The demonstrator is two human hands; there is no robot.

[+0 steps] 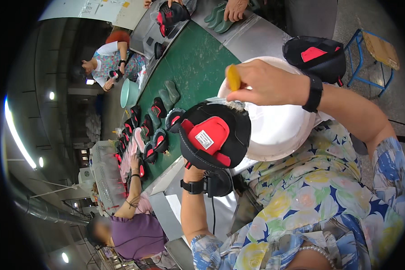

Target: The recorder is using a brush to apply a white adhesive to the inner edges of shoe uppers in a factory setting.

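Note:
My right hand (265, 81) grips a brush by its yellow handle (233, 78). The pale bristles (235, 105) touch the top edge of a black shoe upper (243, 130). Red lining and a small white label (204, 140) show in the upper's opening. My left hand (192, 171) holds the upper from below; its fingers are hidden behind it. Close to the right of the upper stands a wide white basin (274, 155), its inside bright white, under my right wrist.
A green conveyor belt (193, 58) carries several black and red shoe uppers (159, 140) and grey-green shoe lasts (171, 92). Another upper (324, 60) lies beyond the basin. Co-workers (137, 229) handle shoes along the belt. A blue-framed stool (378, 49) stands at far right.

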